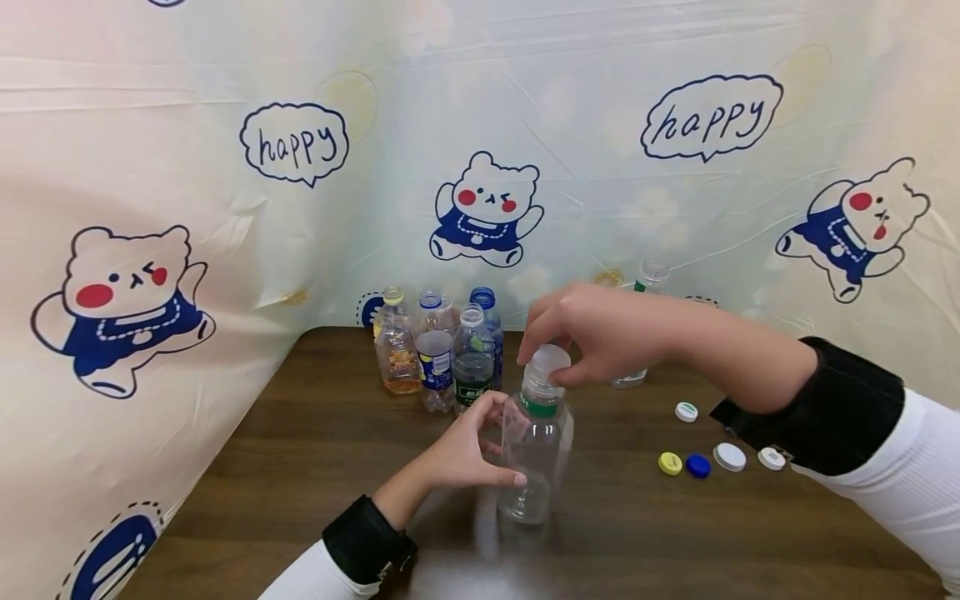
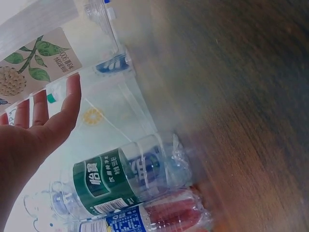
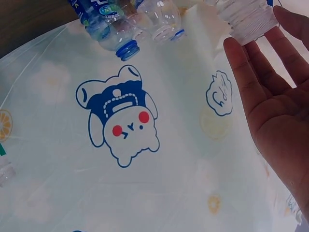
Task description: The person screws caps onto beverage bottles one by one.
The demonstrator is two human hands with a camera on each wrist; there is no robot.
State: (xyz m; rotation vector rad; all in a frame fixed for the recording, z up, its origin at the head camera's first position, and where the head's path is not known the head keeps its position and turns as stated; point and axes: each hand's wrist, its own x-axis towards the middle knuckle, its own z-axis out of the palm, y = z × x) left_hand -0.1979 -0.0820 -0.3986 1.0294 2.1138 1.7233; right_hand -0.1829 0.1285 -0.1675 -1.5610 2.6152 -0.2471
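A large clear plastic bottle [image 1: 528,467] with a green neck band stands tilted slightly over the table in front of me. My left hand [image 1: 461,454] grips its side, thumb on the near face and fingers round the back. In the left wrist view, the bottle's printed label [image 2: 43,63] with green leaves shows above the fingers. From above, my right hand [image 1: 600,333] holds the translucent white cap [image 1: 550,358] at the bottle's mouth between thumb and fingers. The right wrist view shows the ribbed cap [image 3: 253,24] at those fingertips.
Several uncapped bottles cluster behind the left hand, among them an amber-bottomed one [image 1: 396,346] and a green-labelled one [image 1: 474,358]. Another bottle [image 1: 652,273] stands behind the right hand. Loose caps, including a yellow cap [image 1: 671,464] and a blue cap [image 1: 697,465], lie at right.
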